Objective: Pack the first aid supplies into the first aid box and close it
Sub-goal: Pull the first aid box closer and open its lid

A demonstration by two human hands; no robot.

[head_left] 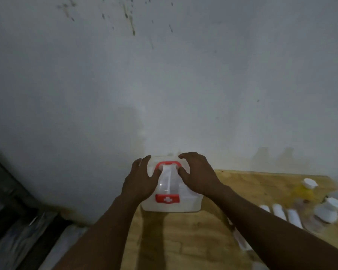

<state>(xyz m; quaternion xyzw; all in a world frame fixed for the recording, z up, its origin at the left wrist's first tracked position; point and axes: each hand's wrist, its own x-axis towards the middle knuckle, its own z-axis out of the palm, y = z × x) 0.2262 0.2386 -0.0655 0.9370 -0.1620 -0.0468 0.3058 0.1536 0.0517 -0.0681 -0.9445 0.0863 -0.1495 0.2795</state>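
Observation:
A white translucent first aid box (185, 204) with a red latch (167, 198) bearing a white cross stands on the wooden table (193, 240), against the wall. Its lid is down, with a clear handle and a red fitting (167, 164) on top. My left hand (140, 182) lies flat on the lid's left side. On the lid's right side rests my right hand (198, 175), fingers spread. Both thumbs touch the handle. To the right lie several white rolls (279, 211), a yellow bottle (303, 191) and white bottles (328, 210), all blurred.
A grey-white stained wall (164, 75) rises directly behind the box. Left of the table is a dark frame and a lower floor area (18, 230). The table's left edge runs just beside the box.

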